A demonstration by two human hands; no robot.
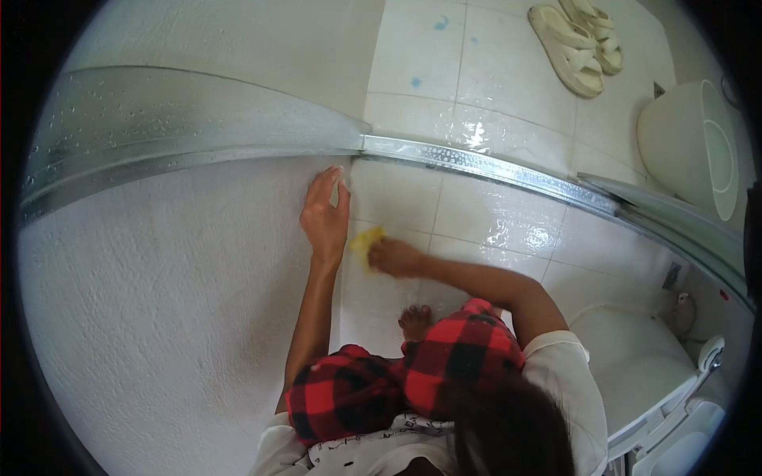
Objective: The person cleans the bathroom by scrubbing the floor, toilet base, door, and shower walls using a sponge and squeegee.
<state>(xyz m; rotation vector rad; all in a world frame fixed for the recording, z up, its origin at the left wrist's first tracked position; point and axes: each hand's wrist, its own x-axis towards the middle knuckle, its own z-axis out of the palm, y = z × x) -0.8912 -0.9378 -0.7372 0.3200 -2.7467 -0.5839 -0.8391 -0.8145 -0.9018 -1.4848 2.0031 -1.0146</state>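
In the head view, my right hand (397, 259) is closed around a yellow sponge (365, 243), low beside the foot of the wall. The sponge and the hand are slightly blurred. My left hand (324, 213) is raised near the textured wall (175, 301), just below the end of the metal threshold rail (484, 168). Its fingers are extended, with a gap between thumb and fingers and nothing visible in them. Whether the left fingertips touch the wall or the rail, I cannot tell. Under both hands lies the wet tiled floor (476, 214).
A glass panel (198, 107) with water drops stands at the left. Cream sandals (571, 51) and a white bin (675, 143) are beyond the rail. A toilet (627, 365) is at the lower right. My bare foot (414, 321) is on the tiles.
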